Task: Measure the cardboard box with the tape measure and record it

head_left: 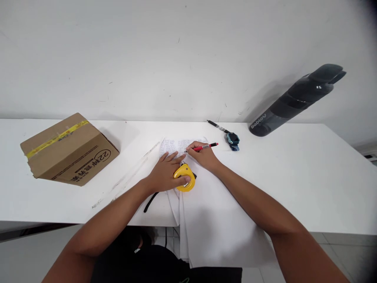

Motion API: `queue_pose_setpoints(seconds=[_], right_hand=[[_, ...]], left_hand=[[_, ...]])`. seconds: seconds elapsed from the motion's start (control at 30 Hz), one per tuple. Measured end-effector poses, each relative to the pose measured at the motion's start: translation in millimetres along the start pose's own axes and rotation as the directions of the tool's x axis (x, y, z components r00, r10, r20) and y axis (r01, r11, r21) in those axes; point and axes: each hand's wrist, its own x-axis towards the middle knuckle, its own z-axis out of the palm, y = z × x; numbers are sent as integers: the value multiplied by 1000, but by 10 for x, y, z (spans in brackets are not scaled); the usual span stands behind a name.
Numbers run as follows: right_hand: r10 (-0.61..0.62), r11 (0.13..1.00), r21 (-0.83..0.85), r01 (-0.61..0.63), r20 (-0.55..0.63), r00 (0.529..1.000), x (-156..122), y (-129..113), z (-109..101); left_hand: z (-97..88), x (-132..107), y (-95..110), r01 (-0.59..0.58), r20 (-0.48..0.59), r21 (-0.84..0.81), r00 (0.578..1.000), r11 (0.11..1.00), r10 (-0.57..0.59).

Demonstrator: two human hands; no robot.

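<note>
My right hand (204,154) pinches a red pen (206,146), its tip down on a sheet covered in handwriting (184,143). My left hand (166,173) lies on the same sheet with its fingers spread. The left thumb rests across the face of a yellow tape measure (185,171), holding it against the paper. From under the left wrist comes a black strap (150,202). Blank white sheets (218,228) extend below the hands and hang over the front edge of the table.
To the left sits a tilted cardboard box (70,151) with yellow tape. A black pen (217,126) and a teal watch (232,139) lie behind my right hand. A dark bottle (294,102) stands at the right, near the wall (147,59). The white table (309,177) has dark smudges on its left.
</note>
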Motion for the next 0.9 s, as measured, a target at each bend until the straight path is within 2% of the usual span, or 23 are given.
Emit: queue_pose_setpoints(seconds=[0.2, 0.43, 0.5, 0.57, 0.7, 0.8, 0.9], right_hand=[[-6, 1000, -8, 6, 35, 999, -2, -15, -8], [7, 1000, -3, -7, 15, 1000, 1, -1, -14], [-1, 1000, -9, 1, -26, 1000, 6, 14, -11], [-41, 998, -42, 38, -85, 996, 7, 27, -1], [-202, 971, -160, 176, -166, 965, -24, 44, 57], [-337, 915, -290, 280, -167, 927, -60, 46, 151], [-401, 848, -436, 301, -156, 903, -77, 42, 283]], left_hand=[[2, 1, 0, 1, -5, 1, 1000, 1000, -1], [2, 1, 6, 0, 10, 22, 1000, 1000, 0], [8, 3, -5, -3, 3, 18, 1000, 1000, 3], [20, 5, -25, -5, -7, 16, 1000, 1000, 5], [60, -12, -83, -20, -49, 8, 999, 1000, 20], [91, -46, -118, -63, -100, -10, 993, 998, 62], [97, -99, -131, -102, -192, -19, 977, 995, 97]])
